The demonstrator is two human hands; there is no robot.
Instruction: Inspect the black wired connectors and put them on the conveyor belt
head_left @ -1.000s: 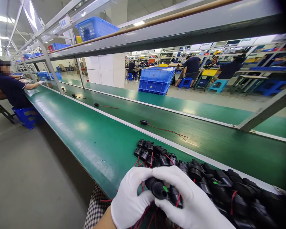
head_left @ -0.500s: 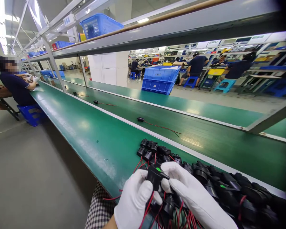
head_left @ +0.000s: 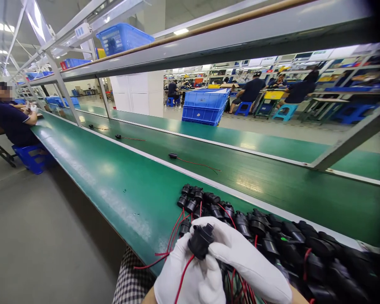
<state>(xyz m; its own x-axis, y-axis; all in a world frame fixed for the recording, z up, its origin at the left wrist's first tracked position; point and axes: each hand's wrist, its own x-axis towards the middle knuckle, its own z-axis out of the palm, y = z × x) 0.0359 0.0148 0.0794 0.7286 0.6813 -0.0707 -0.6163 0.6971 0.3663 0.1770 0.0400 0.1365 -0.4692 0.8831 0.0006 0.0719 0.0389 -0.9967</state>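
A black cylindrical part (head_left: 201, 241) with a red wire hanging from it is held between my two white-gloved hands. My left hand (head_left: 185, 274) is closed round its lower left side, the wire running down over the glove. From the right, my right hand (head_left: 240, 253) grips the part's top and right side with bent fingers. Many similar black parts (head_left: 259, 221) with red wires lie piled on the green bench (head_left: 107, 181), behind and to the right of my hands.
A green belt (head_left: 240, 177) beyond a pale rail carries several spaced black parts, the nearest one (head_left: 173, 156) trailing a wire. A slanted metal post (head_left: 351, 135) stands at right. A person (head_left: 9, 118) sits at far left. Blue crates (head_left: 204, 105) stand behind the line.
The held part has turned, so its green mark no longer shows. My right hand has shifted left over it. The view has swung slightly, and the nearest belt part appears further left.
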